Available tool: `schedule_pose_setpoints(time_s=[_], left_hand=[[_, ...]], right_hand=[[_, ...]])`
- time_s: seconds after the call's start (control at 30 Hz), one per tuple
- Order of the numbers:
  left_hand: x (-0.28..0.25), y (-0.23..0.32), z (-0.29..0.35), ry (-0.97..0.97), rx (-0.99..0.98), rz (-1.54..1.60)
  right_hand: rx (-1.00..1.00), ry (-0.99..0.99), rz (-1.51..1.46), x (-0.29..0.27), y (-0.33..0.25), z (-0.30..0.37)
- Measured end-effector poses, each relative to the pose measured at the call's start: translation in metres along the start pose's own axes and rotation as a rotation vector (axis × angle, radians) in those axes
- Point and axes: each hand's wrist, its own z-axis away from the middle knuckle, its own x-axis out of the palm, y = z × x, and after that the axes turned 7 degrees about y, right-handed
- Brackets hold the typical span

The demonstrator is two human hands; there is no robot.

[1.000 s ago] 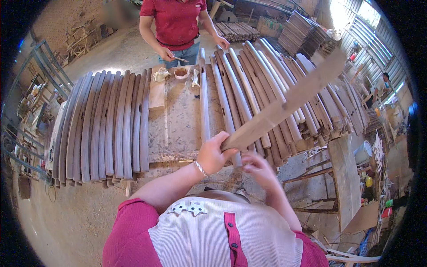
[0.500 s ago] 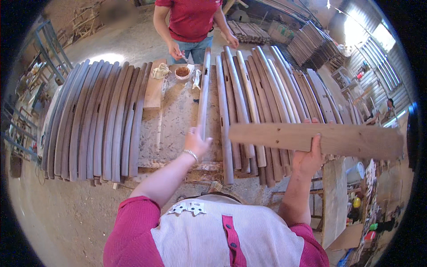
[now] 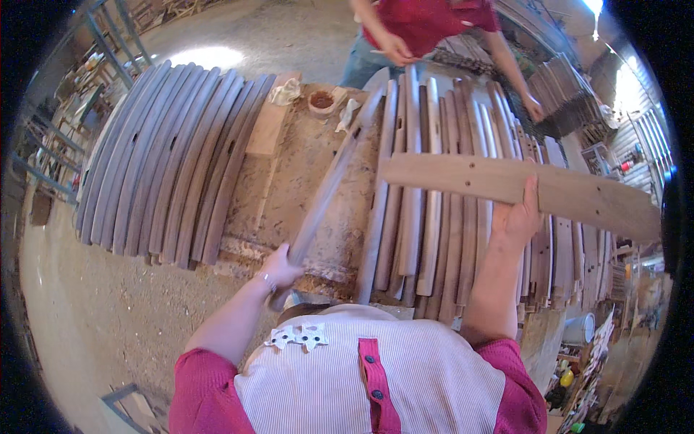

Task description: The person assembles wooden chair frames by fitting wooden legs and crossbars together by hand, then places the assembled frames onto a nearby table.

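Observation:
My left hand (image 3: 280, 267) is closed round the near part of a long, narrow wooden slat (image 3: 334, 172). This slat slants over the worktable toward the far right and has a dark slot near its far end. In my right hand (image 3: 517, 217) is a wide, flat brown board (image 3: 463, 173), held crosswise above the right-hand row of slats (image 3: 452, 253). Small dark holes show in the board. My right thumb lies over its face, while the fingers beneath are mostly hidden.
A second row of slats (image 3: 155, 170) covers the table's left side. Between the rows, on the worktable (image 3: 246, 195), are a pale wood block (image 3: 266, 130), a crumpled cloth (image 3: 285, 92) and a bowl of brown paste (image 3: 322, 103). Across stands a co-worker in a red shirt (image 3: 434, 25).
My left hand has drawn the slat's near end toward me and left, so it now lies diagonally. My right hand still holds the board. The co-worker has leaned toward the right-hand row.

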Motion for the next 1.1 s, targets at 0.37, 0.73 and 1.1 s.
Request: schedule_pose_setpoints(time_s=[0.37, 0.73, 1.1], left_hand=[[0.009, -0.138, 0.122, -0.137, -0.237, 0.125], [-0.002, -0.135, 0.114, -0.168, -0.227, -0.085], [0.047, -0.219, 0.107, -0.162, -0.283, 0.208]], right_hand=[[0.218, 0.258, 0.057, 0.035, 0.102, 0.043], [0.131, 0.151, 0.156, 0.065, 0.109, 0.064], [0.108, 0.112, 0.229, 0.130, 0.127, 0.097]])
